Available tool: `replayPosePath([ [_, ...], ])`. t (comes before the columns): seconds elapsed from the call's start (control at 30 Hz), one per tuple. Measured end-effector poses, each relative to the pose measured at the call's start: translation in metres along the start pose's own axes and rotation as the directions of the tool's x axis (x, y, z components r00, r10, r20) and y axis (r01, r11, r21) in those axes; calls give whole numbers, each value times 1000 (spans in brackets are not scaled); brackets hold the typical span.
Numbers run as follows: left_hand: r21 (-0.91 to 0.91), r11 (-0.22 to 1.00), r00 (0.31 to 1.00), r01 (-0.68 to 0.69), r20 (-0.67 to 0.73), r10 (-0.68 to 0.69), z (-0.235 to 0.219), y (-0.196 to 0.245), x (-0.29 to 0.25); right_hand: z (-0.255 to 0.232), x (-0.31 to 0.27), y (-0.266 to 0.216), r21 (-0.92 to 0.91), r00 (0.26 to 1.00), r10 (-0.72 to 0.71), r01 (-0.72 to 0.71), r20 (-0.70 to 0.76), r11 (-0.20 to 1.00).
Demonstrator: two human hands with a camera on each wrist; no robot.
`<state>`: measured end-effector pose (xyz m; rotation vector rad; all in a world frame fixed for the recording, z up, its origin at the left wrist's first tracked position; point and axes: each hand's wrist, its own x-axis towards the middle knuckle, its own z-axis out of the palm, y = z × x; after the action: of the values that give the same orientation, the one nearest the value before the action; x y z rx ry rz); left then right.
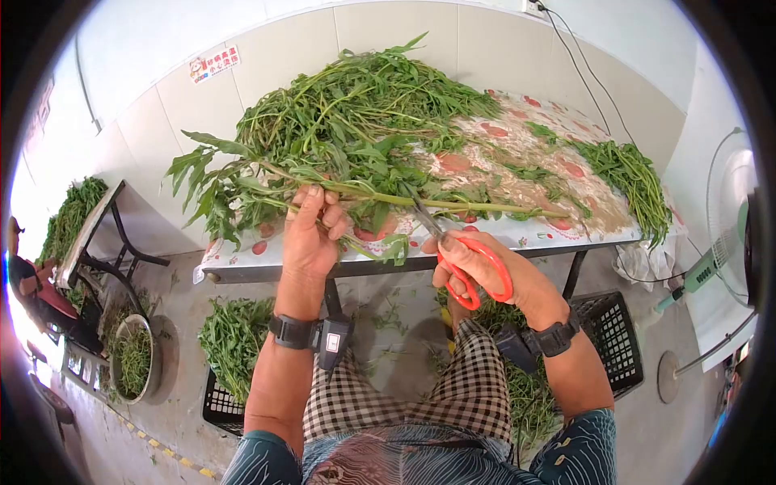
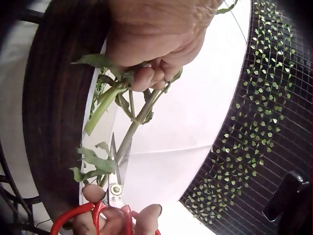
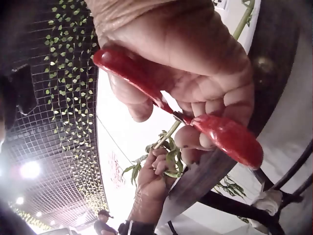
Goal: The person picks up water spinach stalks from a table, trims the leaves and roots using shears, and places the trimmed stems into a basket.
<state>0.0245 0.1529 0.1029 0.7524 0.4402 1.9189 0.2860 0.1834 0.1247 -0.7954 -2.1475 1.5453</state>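
Note:
My left hand (image 1: 314, 226) grips a bunch of leafy green stems (image 1: 380, 196) over the table's near edge; the stems stretch right across the tabletop. My right hand (image 1: 477, 271) holds red-handled scissors (image 1: 477, 267), fingers through the loops, blades (image 1: 426, 220) pointing up at the stems just right of the left hand. In the left wrist view the curled left hand (image 2: 151, 73) clasps the stems (image 2: 134, 125) and the scissor blades (image 2: 117, 164) stand slightly apart against one stem. The right wrist view shows the right hand (image 3: 195, 83) around the red handles (image 3: 225, 139), with the left hand (image 3: 151, 178) beyond.
A big heap of greens (image 1: 356, 113) covers the table (image 1: 517, 234), with a smaller bundle (image 1: 626, 174) at right. Below stand black crates (image 1: 614, 339) with greens, a metal bowl (image 1: 133, 356) at left, a fan (image 1: 727, 234) at right. A second table (image 1: 89, 234) and a person (image 1: 32, 291) are at left.

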Motion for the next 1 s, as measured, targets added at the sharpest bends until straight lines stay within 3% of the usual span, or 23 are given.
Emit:
replayPosePath([
  [0.67,63,998,1000,18,-12,-18,8,2,-2,4,-7,-5,102,1000,18,-16,-20,995],
  [1.0,7,1000,1000,23,6,-23,2,-1,0,3,-5,-4,110,1000,26,-27,11,994],
])
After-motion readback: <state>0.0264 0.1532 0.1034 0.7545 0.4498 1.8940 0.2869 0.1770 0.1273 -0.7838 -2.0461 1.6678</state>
